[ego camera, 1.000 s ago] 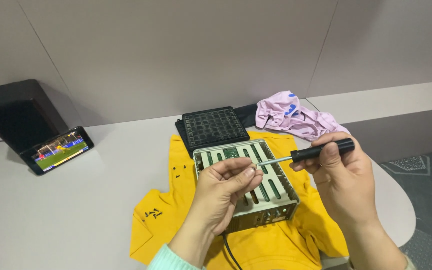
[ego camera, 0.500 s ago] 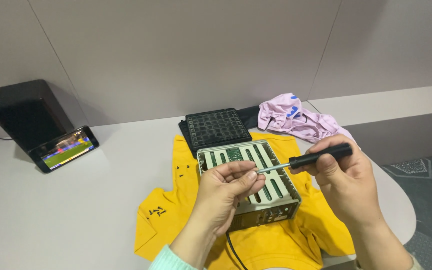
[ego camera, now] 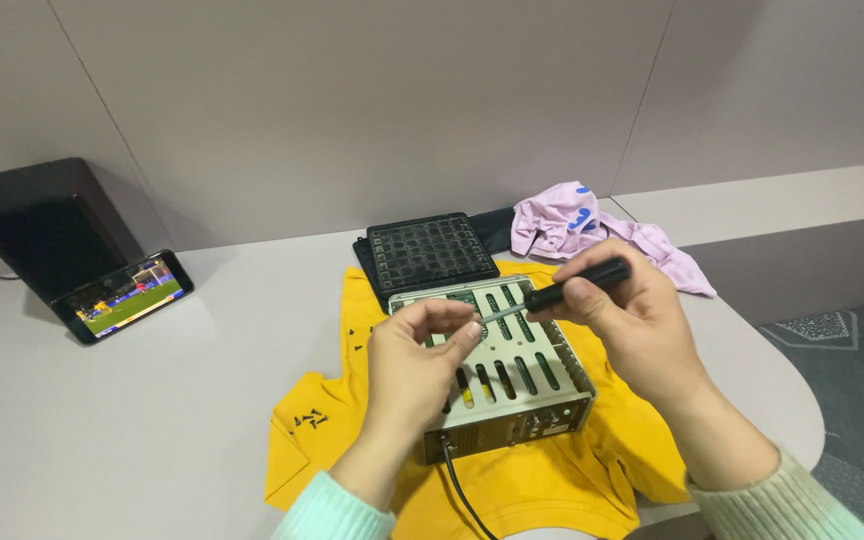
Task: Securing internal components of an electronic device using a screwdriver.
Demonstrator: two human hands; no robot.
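Right now, my right hand (ego camera: 632,325) is clenched around the black cylindrical handle of a slim screwdriver (ego camera: 577,284), thumb and fingers wrapped over it, with the thin metal shaft angled down and to the left. My left hand (ego camera: 414,365) meets the shaft's tip: thumb and forefinger pinched together at the very end of it. Whether a screw sits between those fingertips, I cannot tell; anything there is too small to make out.

Both hands hover over a grey metal electronics box with long slotted vents in its top (ego camera: 517,365). Green circuit board shows through the slots. A black cable (ego camera: 457,490) runs out of the box's near face toward me.

Box lies on a yellow cloth garment spread flat (ego camera: 552,480) on the pale grey rounded table (ego camera: 152,420). Several tiny dark specks, possibly screws, sit scattered on the cloth to the left of the box.

Just behind the box: a black square grid-patterned panel (ego camera: 430,250), touching the far edge of the cloth. Right of that, a crumpled lilac garment with blue marks (ego camera: 577,225).

Far left of the table: a black boxy speaker (ego camera: 47,225), with a smartphone in landscape (ego camera: 127,297) leaning against it, screen lit with a green field.

Pale mint knitted cuffs on both my wrists.
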